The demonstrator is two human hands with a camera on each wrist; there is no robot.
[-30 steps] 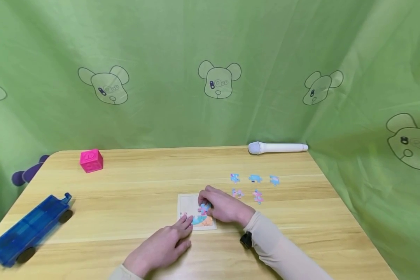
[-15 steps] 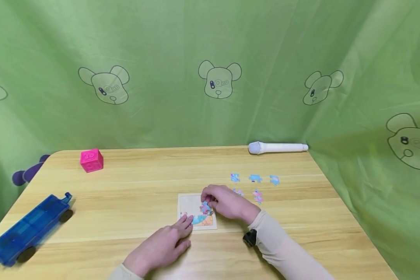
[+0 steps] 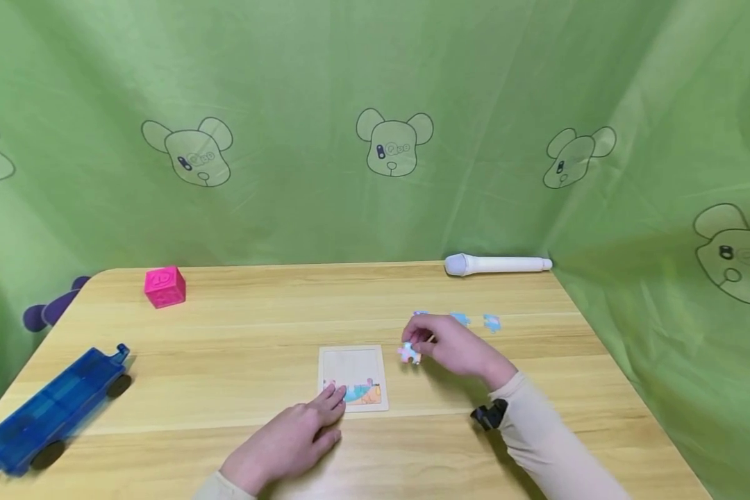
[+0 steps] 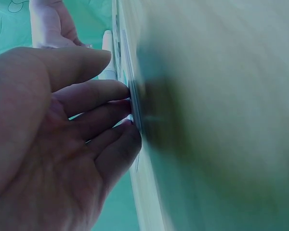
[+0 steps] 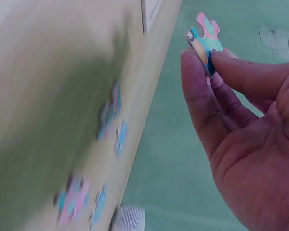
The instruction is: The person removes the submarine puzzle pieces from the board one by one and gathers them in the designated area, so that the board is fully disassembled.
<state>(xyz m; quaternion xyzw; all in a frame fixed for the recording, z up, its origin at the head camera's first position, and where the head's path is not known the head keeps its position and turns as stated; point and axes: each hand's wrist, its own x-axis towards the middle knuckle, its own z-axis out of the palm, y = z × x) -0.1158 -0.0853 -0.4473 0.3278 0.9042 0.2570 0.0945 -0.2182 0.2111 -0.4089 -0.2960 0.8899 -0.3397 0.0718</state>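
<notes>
My left hand (image 3: 294, 434) lies over the lower left of a small square puzzle board (image 3: 350, 364), fingers extended and fingertips touching it. In the left wrist view, the left hand (image 4: 62, 130) has its fingertips against the board's thin edge. A row of assembled pieces (image 3: 365, 394) fills the board's lower part, partly hidden by those fingers. Right of the board, my right hand (image 3: 453, 347) pinches a pink, blue and orange puzzle piece (image 3: 409, 353) above the table. The right wrist view shows this puzzle piece (image 5: 207, 41) between thumb and fingers.
Several loose puzzle pieces (image 3: 492, 322) lie at the right, some hidden by the right hand. A white microphone (image 3: 506, 265) lies along the back edge. A pink cube (image 3: 165, 287) and a blue wheeled toy wagon (image 3: 53, 410) stand at the left. A green curtain (image 3: 287, 208) hangs behind.
The right hand has lifted the puzzle piece off the board and carried it to the right. The left hand has stayed where it was.
</notes>
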